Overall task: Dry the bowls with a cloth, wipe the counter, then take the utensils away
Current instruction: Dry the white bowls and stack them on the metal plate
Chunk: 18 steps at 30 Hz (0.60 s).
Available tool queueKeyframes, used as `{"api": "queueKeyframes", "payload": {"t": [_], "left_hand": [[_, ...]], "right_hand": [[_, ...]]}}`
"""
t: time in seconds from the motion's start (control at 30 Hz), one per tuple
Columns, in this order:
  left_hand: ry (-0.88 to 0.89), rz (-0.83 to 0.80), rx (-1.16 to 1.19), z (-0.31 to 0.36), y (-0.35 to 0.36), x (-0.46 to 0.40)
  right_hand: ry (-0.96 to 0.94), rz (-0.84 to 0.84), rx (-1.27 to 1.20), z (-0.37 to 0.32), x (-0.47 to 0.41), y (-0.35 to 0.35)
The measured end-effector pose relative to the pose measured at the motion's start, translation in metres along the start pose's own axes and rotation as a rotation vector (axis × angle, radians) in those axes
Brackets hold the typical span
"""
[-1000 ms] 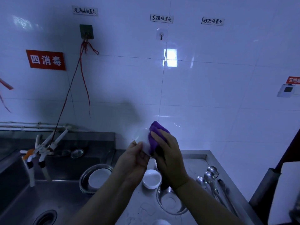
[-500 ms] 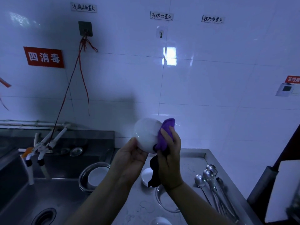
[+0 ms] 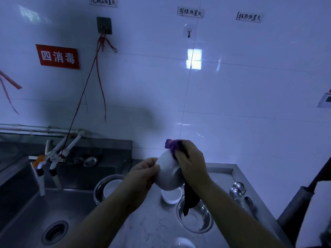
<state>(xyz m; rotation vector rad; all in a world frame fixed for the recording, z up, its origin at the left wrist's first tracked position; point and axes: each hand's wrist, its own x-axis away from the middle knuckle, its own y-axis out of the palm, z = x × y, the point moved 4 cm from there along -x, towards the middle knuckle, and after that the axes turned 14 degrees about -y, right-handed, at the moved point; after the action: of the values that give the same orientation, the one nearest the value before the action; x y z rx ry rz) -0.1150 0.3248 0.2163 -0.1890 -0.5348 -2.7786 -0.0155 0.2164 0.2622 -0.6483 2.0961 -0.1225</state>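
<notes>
I hold a white bowl [image 3: 168, 173] up over the steel counter [image 3: 152, 224], its outside turned toward me. My left hand [image 3: 143, 173] grips its left rim. My right hand [image 3: 190, 162] presses a purple cloth [image 3: 172, 144] against the bowl's upper right side, and a dark end of the cloth hangs down below the bowl. Under my hands a small white bowl [image 3: 171, 196] stands on the counter beside an empty steel bowl [image 3: 196, 216]. Several steel ladles and spoons [image 3: 240, 196] lie at the counter's right edge.
A steel sink [image 3: 35, 208] with a drain fills the left side; taps [image 3: 52, 158] hang over it. A steel basin holding a white bowl [image 3: 110, 187] sits at the sink's right rim. Another white bowl [image 3: 182, 243] peeks in at the bottom edge. White tiled wall behind.
The bowl has come down lower and turned, and my right hand with the cloth has moved from the bowl's side to its upper rim.
</notes>
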Motion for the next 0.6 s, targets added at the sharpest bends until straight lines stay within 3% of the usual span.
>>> {"api": "queueKeyframes", "payload": {"t": [0.1, 0.23, 0.43, 0.5, 0.6], "left_hand": [[0.006, 0.071, -0.219, 0.004, -0.014, 0.000], [0.050, 0.103, -0.333, 0.022, -0.040, 0.005], [0.040, 0.121, -0.332, 0.043, -0.103, -0.010], [0.051, 0.187, -0.483, 0.038, -0.129, -0.023], [0.028, 0.347, -0.907, 0.014, -0.172, -0.047]], "right_hand": [[-0.032, -0.177, 0.092, 0.005, -0.004, 0.021], [0.287, -0.057, -0.132, 0.032, -0.002, 0.039], [0.398, 0.000, 0.066, 0.066, 0.034, 0.066], [0.449, 0.013, 0.089, 0.074, 0.048, 0.075], [0.501, 0.033, 0.180, 0.086, 0.064, 0.082]]}}
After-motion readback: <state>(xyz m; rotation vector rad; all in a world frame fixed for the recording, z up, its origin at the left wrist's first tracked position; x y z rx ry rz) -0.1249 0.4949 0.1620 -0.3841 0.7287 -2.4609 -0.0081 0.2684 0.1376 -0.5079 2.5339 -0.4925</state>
